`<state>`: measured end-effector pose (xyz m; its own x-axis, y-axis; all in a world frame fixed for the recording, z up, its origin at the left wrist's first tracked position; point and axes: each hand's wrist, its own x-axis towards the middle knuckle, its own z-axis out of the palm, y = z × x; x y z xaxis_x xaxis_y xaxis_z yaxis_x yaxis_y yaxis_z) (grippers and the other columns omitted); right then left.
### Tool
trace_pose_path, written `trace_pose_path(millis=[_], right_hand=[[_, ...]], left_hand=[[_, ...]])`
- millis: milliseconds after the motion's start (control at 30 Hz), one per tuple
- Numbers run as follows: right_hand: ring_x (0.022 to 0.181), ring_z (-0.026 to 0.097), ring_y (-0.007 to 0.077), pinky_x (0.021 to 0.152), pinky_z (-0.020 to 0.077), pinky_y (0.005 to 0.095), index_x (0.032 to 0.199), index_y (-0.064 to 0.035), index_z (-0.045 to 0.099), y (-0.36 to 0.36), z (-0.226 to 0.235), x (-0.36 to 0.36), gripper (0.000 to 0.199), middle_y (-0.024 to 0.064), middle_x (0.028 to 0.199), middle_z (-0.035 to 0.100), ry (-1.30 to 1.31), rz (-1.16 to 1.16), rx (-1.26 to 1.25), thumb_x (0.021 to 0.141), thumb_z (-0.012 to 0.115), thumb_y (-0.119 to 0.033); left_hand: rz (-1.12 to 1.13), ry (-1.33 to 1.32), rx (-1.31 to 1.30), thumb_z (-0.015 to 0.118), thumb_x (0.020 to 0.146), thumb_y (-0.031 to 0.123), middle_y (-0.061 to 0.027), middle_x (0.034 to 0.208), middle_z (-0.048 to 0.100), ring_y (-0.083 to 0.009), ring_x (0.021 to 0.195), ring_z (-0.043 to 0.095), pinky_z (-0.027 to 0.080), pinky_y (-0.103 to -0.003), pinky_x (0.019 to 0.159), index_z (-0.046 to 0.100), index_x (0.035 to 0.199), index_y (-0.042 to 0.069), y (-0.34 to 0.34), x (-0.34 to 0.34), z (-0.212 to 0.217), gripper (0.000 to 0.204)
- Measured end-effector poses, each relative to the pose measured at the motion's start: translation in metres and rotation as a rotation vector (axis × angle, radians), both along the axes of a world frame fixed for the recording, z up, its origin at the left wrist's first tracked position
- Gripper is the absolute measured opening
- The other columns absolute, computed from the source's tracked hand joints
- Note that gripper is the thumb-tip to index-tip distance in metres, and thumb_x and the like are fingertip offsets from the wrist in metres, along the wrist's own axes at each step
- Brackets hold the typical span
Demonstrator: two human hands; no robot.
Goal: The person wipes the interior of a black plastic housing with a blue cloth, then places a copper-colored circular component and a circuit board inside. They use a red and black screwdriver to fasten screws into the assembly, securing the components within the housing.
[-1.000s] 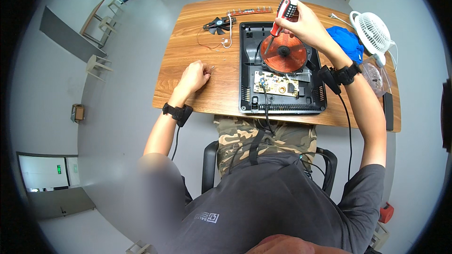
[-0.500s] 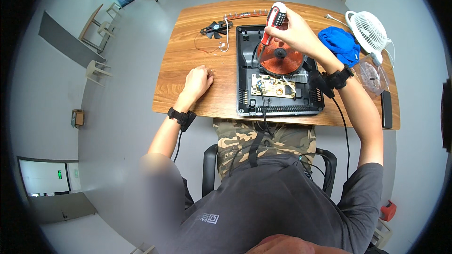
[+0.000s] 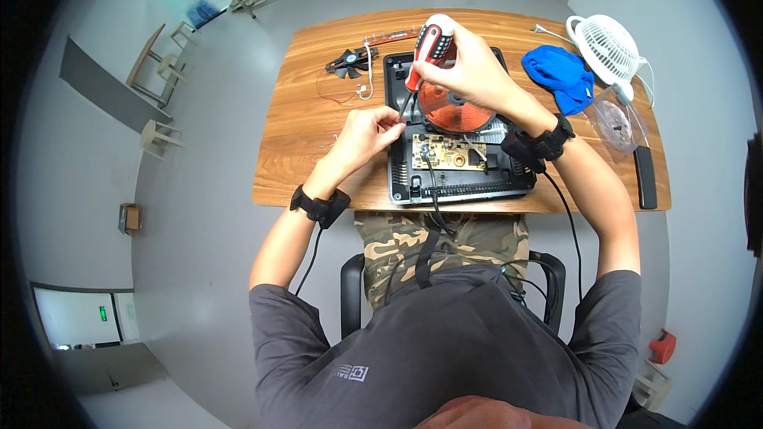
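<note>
Wooden bench point(image 3: 318, 123) carries everything; person seated at its near edge in a black chair point(image 3: 354, 302); biggest item on it is the opened black appliance housing point(image 3: 497, 175), sitting centre-right, front edge flush with the bench's near edge; inside the housing, an orange copper coil disc point(image 3: 453, 111) toward the back, a tan circuit board point(image 3: 445, 152) just in front of it, black cable running off the board toward the person; white desk fan point(image 3: 608, 48) at the far right corner; blue cloth point(image 3: 560, 71) between fan and housing; clear plastic bag point(image 3: 616, 119) right of the housing, black bar-shaped device point(image 3: 644, 176) near the right edge; small black fan rotor point(image 3: 347, 62) with white wires left of the housing, far side; right hand point(image 3: 473, 71) over the coil, fingers clamped on the red-and-black screwdriver point(image 3: 427, 52); handle up, shaft angled down to the housing's left rim; left hand point(image 3: 369, 133) at that same left rim, fingers pinched together by the screwdriver tip; can't tell what they pinch; black wrist straps on both wrists.
</note>
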<state>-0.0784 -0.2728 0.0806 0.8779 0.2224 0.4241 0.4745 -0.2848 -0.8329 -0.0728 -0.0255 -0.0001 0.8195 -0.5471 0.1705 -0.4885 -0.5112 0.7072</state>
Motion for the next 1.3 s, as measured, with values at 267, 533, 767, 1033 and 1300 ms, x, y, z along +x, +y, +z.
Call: trace_pose_path(millis=[267, 533, 767, 1033, 1300], right_hand=[[0.089, 0.070, 0.0139, 0.081, 0.0585, 0.0306, 0.133, -0.0002, 0.053, -0.012, -0.007, -0.006, 0.059, 0.0083, 0.098, 0.071, -0.040, 0.011, -0.080, 0.086, 0.080, -0.023], [0.088, 0.070, 0.0143, 0.082, 0.0588, 0.0317, 0.133, -0.0005, 0.052, -0.016, -0.007, -0.010, 0.060, 0.0088, 0.097, 0.070, -0.040, 0.009, -0.065, 0.086, 0.081, -0.023], [0.085, 0.072, 0.0174, 0.080, 0.0580, 0.0322, 0.121, 0.0012, 0.060, -0.016, -0.006, -0.013, 0.048, 0.0119, 0.093, 0.074, -0.061, -0.003, -0.003, 0.084, 0.079, -0.021], [0.087, 0.068, 0.0136, 0.080, 0.0575, 0.0310, 0.130, -0.0014, 0.053, -0.019, -0.008, -0.010, 0.057, 0.0074, 0.096, 0.070, -0.051, 0.030, -0.065, 0.086, 0.081, -0.024], [0.090, 0.068, 0.0137, 0.081, 0.0574, 0.0307, 0.132, -0.0008, 0.052, -0.020, -0.004, -0.011, 0.059, 0.0089, 0.099, 0.070, -0.016, 0.022, -0.093, 0.086, 0.082, -0.024]], left_hand=[[-0.055, -0.096, 0.010, 0.074, 0.092, 0.014, -0.0121, 0.087, 0.075, -0.0163, 0.069, 0.067, 0.054, -0.031, 0.066, 0.073, 0.105, 0.000, -0.009, -0.001, -0.006, 0.019], [-0.077, -0.081, -0.022, 0.071, 0.096, 0.012, -0.0087, 0.091, 0.076, -0.0120, 0.080, 0.072, 0.056, -0.027, 0.072, 0.071, 0.109, -0.001, -0.010, 0.002, -0.014, 0.019], [-0.069, 0.141, -0.122, 0.068, 0.099, 0.009, -0.0065, 0.095, 0.076, -0.0104, 0.088, 0.072, 0.057, -0.025, 0.078, 0.067, 0.108, -0.001, -0.011, 0.004, -0.018, 0.014], [-0.030, 0.282, -0.203, 0.069, 0.099, 0.010, -0.0062, 0.098, 0.075, -0.0116, 0.090, 0.072, 0.058, -0.025, 0.078, 0.067, 0.108, 0.000, -0.012, 0.005, -0.022, 0.014], [-0.081, 0.567, -0.455, 0.071, 0.097, 0.009, -0.0110, 0.101, 0.074, -0.0138, 0.090, 0.073, 0.060, -0.026, 0.082, 0.065, 0.110, -0.004, -0.011, 0.008, -0.026, 0.019]])
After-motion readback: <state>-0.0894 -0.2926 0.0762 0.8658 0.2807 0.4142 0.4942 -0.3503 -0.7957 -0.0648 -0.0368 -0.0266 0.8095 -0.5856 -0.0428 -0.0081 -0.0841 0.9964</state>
